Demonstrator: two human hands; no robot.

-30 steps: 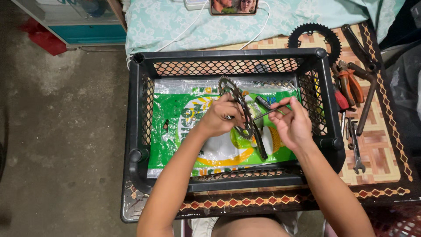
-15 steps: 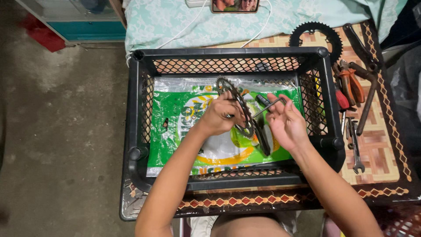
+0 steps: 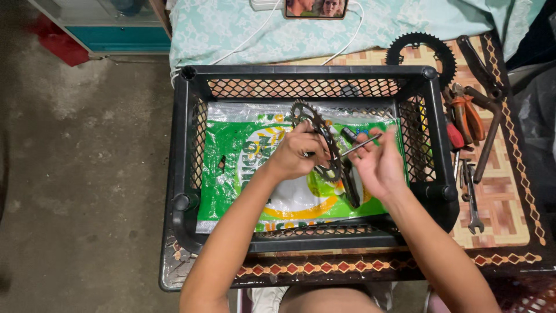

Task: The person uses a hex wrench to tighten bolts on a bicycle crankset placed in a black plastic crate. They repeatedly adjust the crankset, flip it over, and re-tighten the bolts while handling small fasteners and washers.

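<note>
- The crank arm [image 3: 351, 188] under the chainring [image 3: 319, 139] is dark and partly covered by both hands, so its end is hard to make out.
- The left hand [image 3: 295, 153] is closed around the toothed chainring, holding it tilted above the green plastic bag [image 3: 231, 168] lining the black crate [image 3: 191, 116].
- The right hand [image 3: 379, 165] pinches a thin metal tool [image 3: 362, 145], probably a hex key, its tip at the chainring's centre.
- The assembly sits between the two hands, over the crate's middle.
- Outside the crate, a second chainring [image 3: 420, 49], pliers [image 3: 466, 116] and a wrench [image 3: 472, 200] lie on the patterned table [image 3: 504, 214], the wall cutting off part of the ring.
</note>
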